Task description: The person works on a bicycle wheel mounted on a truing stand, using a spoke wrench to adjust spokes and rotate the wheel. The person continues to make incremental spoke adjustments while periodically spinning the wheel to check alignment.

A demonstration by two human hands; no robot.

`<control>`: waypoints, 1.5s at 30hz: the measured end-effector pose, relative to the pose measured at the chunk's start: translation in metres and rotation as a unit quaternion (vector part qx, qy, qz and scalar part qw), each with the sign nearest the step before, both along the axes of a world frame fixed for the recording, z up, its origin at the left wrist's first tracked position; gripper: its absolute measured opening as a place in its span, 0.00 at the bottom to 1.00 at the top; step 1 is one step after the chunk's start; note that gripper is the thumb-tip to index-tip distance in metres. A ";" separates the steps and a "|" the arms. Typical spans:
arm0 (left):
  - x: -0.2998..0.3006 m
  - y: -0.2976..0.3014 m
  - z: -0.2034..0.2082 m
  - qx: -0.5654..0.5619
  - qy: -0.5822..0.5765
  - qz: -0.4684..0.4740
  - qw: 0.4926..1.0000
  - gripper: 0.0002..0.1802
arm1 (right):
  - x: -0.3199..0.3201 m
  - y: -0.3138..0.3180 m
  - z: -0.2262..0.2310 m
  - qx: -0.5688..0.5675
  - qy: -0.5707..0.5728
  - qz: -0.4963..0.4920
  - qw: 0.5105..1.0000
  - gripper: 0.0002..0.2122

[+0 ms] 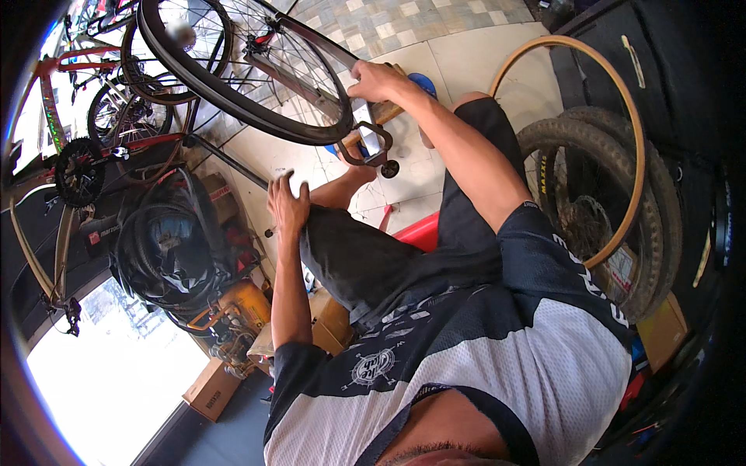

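Observation:
A bicycle wheel with a black tyre and thin spokes is mounted in a metal truing stand in front of me, towards the upper left. My right hand is at the near end of the stand's arm, beside the tyre. Its fingers are bent around that arm, with the tips partly hidden. Above my left knee, my left hand is held with its fingers apart and nothing in it. The end of a dark tube lies close behind those fingers. A curved bracket with a round black knob sits under the wheel's near edge.
Bicycle frames and another wheel stand at left, with a crankset. Knobbly tyres and a tan hoop lean at right. Black coiled tubes, a yellow machine and a cardboard box sit at lower left. A red seat shows beneath me.

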State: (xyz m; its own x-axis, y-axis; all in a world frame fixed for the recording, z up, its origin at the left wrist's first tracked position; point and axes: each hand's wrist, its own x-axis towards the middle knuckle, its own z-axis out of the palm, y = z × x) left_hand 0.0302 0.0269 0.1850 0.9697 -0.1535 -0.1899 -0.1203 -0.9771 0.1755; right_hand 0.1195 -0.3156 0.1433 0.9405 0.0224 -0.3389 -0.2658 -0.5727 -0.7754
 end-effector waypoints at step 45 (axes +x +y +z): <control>0.085 -0.074 0.014 -0.557 0.106 0.257 0.782 0.26 | -0.046 -0.004 -0.010 -0.025 -0.080 0.047 0.995 0.17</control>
State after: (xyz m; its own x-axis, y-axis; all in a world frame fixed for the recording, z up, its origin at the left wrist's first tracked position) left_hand 0.1157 -0.0472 0.1985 0.9226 0.0608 -0.3810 0.3856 -0.1128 0.9157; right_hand 0.0735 -0.3200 0.1330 0.9771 0.0993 -0.1884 -0.0854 -0.6277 -0.7737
